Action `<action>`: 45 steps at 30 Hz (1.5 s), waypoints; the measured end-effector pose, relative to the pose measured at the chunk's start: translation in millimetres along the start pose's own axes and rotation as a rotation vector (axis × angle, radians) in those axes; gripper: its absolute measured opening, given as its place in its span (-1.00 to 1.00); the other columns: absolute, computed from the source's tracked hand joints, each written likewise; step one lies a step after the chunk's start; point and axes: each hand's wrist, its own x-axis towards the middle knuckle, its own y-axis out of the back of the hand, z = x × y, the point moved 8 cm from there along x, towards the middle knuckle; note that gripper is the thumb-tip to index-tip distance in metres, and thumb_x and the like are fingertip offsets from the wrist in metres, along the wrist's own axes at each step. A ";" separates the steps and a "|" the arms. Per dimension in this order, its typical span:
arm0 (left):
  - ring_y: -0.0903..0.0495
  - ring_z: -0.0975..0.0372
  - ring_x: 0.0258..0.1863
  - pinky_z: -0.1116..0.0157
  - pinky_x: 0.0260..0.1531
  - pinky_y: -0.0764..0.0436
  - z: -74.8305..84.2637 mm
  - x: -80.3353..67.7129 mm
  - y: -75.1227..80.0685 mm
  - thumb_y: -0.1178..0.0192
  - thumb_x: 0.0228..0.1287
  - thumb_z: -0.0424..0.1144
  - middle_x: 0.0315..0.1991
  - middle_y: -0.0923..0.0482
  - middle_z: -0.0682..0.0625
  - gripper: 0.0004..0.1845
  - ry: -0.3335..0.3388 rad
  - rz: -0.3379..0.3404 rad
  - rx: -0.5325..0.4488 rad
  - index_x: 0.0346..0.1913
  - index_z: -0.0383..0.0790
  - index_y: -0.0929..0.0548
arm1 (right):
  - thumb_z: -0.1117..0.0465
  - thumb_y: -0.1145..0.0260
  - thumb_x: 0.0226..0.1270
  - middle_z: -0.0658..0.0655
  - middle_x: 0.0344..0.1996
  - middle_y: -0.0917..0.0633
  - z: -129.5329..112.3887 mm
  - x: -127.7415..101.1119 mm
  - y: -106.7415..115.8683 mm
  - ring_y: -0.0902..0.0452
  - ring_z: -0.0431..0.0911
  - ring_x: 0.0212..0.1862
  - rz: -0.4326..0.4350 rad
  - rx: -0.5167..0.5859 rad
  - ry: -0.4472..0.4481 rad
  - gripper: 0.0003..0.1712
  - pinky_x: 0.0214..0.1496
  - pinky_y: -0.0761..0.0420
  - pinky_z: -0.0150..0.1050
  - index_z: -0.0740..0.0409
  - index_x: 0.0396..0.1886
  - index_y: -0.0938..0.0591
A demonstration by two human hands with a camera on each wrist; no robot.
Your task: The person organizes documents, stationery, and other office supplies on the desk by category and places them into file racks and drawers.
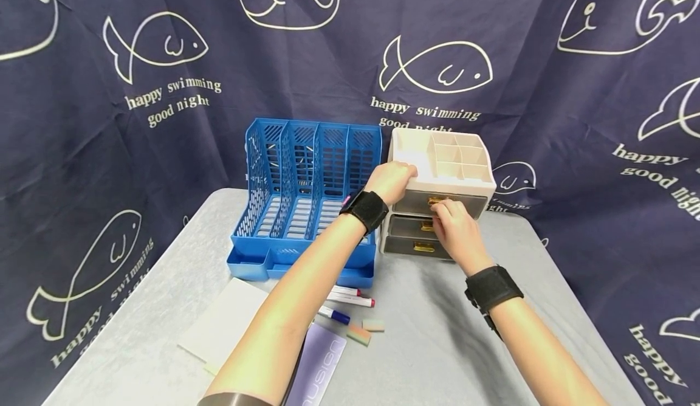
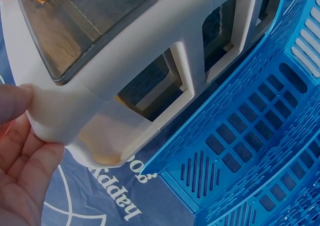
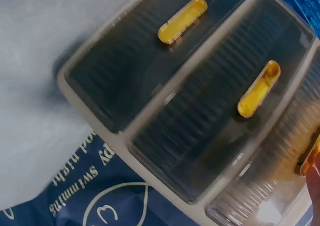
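Note:
A beige drawer organizer [image 1: 459, 157] with open top compartments and three smoky drawers stands at the back of the table. My left hand [image 1: 404, 174] grips its top left corner; in the left wrist view the left hand [image 2: 20, 151] wraps that corner of the organizer [image 2: 165, 35], thumb on the side. My right hand [image 1: 440, 207] has its fingers curled at the gold handle [image 1: 435, 200] of the top drawer [image 1: 470, 202]. In the right wrist view a fingertip [image 3: 315, 178] touches the top handle [image 3: 310, 158]. The middle handle [image 3: 258, 88] and bottom handle [image 3: 182, 19] are untouched. All three drawers look closed.
A blue file rack [image 1: 306, 193] stands directly left of the organizer, touching it. Near the front lie markers [image 1: 350, 296], small sticky-note blocks [image 1: 363, 331], a white pad [image 1: 226, 321] and a purple booklet [image 1: 319, 363]. The grey table [image 1: 437, 345] is backed by a dark fish-print curtain.

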 end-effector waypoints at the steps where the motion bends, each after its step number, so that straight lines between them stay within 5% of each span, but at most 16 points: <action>1: -0.61 0.20 -0.05 0.28 -0.06 -0.57 0.2 0.3 -0.1 -0.19 0.20 -0.40 -0.04 -0.65 0.03 -0.65 0.001 -0.002 0.002 0.05 -0.09 -0.63 | 0.47 -0.30 0.06 0.19 -0.27 -0.56 -0.4 -2.9 -1.4 -0.48 0.14 -0.23 -0.003 -0.001 0.003 -0.77 -0.31 -0.55 0.00 0.27 -0.25 -0.55; 19: -0.62 0.19 -0.08 0.28 -0.07 -0.58 1.8 1.4 0.8 -0.18 0.21 -0.41 -0.06 -0.66 0.02 -0.67 -0.007 0.010 -0.010 0.04 -0.10 -0.64 | 0.51 -0.28 0.03 0.18 -0.33 -0.57 0.9 -34.2 -38.0 -0.48 0.10 -0.25 -0.058 -0.028 0.016 -0.80 -0.30 -0.56 -0.06 0.30 -0.30 -0.58; 45: -0.61 0.20 -0.06 0.28 -0.08 -0.58 2.1 -0.5 1.1 -0.17 0.22 -0.41 -0.05 -0.66 0.02 -0.67 0.011 0.011 -0.008 0.04 -0.09 -0.64 | 0.63 -0.19 -0.07 0.19 -0.36 -0.55 7.7 -37.2 -47.9 -0.47 0.12 -0.29 0.022 -0.031 -0.004 -0.72 -0.34 -0.53 -0.05 0.29 -0.35 -0.55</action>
